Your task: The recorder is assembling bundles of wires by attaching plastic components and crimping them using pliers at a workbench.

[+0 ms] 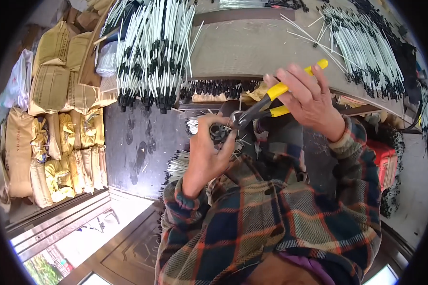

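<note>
My right hand (pixel 306 92) grips pliers with yellow handles (pixel 278 90) and dark metal jaws (pixel 241 118). The handles are spread apart, with the fingers round the upper one. Held in my left hand (pixel 207 152) is a cluster of small black plastic parts (pixel 218 133), its fingers curled about it in front of my lap. The pliers' jaws are right beside the cluster, at the left fingertips; whether they bite on a part cannot be made out.
White sticks with black ends (pixel 150 57) lie piled at the workbench's (pixel 247 42) left. More white sticks (pixel 366 47) lie at its right. Stacked brown packages (pixel 52 90) line the left side. A red crate (pixel 385 161) stands at the right; more sticks (pixel 178 164) are beside my left forearm.
</note>
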{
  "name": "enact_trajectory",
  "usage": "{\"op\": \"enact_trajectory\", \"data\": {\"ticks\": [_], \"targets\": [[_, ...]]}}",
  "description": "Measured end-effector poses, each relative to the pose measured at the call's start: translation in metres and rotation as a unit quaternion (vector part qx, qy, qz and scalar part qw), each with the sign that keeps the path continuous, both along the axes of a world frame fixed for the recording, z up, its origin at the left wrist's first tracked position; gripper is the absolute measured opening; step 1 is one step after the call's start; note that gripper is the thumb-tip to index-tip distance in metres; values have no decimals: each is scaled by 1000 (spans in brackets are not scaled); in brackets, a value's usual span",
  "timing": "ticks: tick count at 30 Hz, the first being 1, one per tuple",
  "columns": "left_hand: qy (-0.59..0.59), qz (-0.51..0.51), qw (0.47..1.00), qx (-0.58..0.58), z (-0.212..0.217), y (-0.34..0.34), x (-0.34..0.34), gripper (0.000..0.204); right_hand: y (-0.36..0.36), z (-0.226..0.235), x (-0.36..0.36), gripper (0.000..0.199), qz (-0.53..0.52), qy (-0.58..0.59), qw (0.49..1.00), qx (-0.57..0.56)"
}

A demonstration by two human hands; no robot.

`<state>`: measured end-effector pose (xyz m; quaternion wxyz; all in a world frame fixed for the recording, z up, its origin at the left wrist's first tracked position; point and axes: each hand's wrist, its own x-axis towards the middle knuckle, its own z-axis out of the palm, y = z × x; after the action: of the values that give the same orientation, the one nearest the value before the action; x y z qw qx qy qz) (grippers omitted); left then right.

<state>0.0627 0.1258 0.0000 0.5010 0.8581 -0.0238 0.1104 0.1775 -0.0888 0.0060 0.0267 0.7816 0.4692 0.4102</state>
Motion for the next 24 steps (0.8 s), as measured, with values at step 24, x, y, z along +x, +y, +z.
{"op": "enact_trajectory", "data": {"ticks": [24], "targets": [[-23, 9, 1000, -16, -7, -1, -18, 34, -6, 4, -32, 28, 49, 119, 991, -46]]}}
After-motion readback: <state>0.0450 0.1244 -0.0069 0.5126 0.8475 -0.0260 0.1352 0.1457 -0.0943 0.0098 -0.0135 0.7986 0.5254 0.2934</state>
